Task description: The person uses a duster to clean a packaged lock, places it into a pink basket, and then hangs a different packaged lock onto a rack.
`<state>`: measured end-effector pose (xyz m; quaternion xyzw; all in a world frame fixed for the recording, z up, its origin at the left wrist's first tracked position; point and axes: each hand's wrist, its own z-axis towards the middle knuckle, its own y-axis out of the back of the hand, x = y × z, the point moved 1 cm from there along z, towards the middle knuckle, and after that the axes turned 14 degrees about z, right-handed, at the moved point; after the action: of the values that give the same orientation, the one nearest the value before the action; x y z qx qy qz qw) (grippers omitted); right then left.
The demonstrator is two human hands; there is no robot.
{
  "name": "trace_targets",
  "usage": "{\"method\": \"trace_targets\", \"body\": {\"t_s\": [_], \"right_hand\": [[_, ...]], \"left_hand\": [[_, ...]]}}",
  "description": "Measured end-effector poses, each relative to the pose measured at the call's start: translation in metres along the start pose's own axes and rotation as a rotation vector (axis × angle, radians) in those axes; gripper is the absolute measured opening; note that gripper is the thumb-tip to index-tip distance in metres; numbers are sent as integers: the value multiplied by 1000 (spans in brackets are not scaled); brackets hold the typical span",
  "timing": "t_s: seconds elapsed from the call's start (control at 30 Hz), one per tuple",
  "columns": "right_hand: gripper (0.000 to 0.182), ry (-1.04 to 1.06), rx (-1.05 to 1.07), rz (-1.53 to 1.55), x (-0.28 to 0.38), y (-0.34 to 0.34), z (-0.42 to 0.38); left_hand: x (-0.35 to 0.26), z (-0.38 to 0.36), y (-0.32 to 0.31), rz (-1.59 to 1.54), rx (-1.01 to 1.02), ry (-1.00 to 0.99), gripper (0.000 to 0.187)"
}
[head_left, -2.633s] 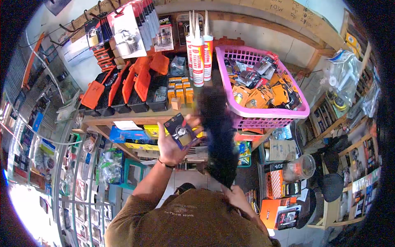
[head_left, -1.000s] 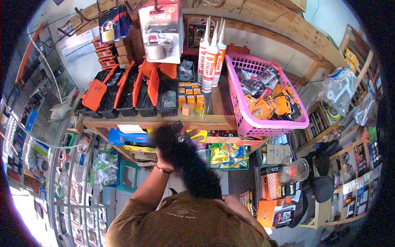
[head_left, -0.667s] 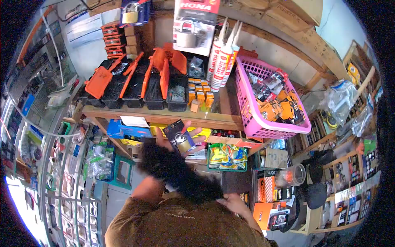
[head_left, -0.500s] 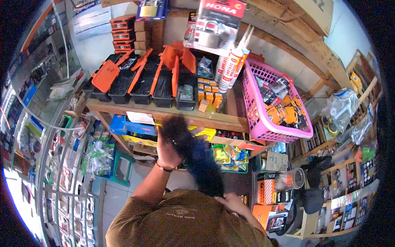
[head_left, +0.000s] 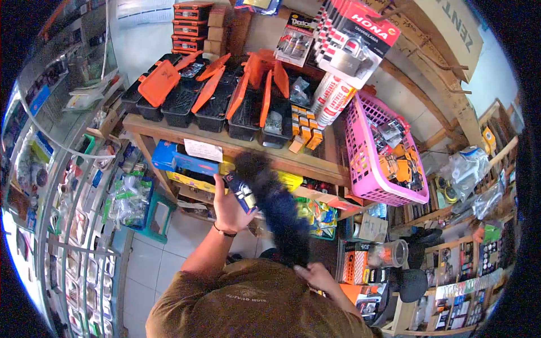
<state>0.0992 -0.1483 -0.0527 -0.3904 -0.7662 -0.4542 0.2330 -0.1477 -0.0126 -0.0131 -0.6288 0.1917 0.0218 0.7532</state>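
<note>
A small dark blue package [head_left: 241,193] with white print rests in my left hand [head_left: 230,211], its thumb and fingers around it. My right hand [head_left: 316,276], near my body, is closed on the lower end of a dark fluffy duster [head_left: 282,217]. The duster slants up and left, and its blurred top is just right of the package, in front of the shelf edge. Whether the duster touches the package cannot be made out.
Black bins [head_left: 211,107] with orange lids line the wooden shelf [head_left: 236,147]. A pink basket [head_left: 366,163] of packaged goods stands at its right. Hanging padlock packs [head_left: 360,48] are above white sealant tubes [head_left: 333,101]. Below are a blue box [head_left: 166,156] and a green stool [head_left: 163,217].
The view has shifted, with the shelf goods now further right. The duster top has moved right relative to my left hand, and the blue package, hidden before, now shows.
</note>
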Motion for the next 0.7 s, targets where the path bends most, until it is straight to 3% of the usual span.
{"method": "trace_targets", "body": {"t_s": [0.03,0.1,0.13,0.17,0.23,0.27,0.3,0.37,0.4,0.43,0.5,0.53,0.57,0.63,0.67,0.7], "right_hand": [[47,181,59,-80,-9,-4,5],[48,544,175,-244,3,-6,7],[45,112,225,-118,24,5,0],[45,107,225,-128,21,4,2],[42,165,94,-68,6,3,14],[42,164,168,-259,2,1,16],[42,162,170,-261,-1,2,15],[48,528,132,-217,3,5,8],[48,201,167,-180,5,11,6],[48,199,172,-177,2,10,7],[46,152,61,-75,-2,7,10],[44,139,167,-358,0,6,11],[44,144,171,-354,-8,6,13],[48,519,214,-255,-24,3,19],[48,128,250,-149,8,14,8],[48,132,255,-139,5,13,11]], "left_hand": [[-1,-3,10,85,222,44,93],[-7,-4,13,-86,253,92,96],[-7,3,10,-155,436,48,99],[-8,-6,13,-87,314,51,97],[-8,-8,9,-309,81,5,89],[-6,-5,7,-245,27,-78,79],[-6,-4,12,14,364,-173,73],[-4,3,22,-50,371,-79,76],[-4,4,18,-111,379,16,79],[-7,-13,14,6,194,-39,83],[-6,-10,4,-395,97,-46,84],[-4,-8,4,-85,167,-106,83],[-3,-8,13,109,218,-86,81],[3,-1,40,-138,271,57,79],[-2,-2,26,-147,286,67,78],[-2,-17,11,-60,35,-21,77]]}}
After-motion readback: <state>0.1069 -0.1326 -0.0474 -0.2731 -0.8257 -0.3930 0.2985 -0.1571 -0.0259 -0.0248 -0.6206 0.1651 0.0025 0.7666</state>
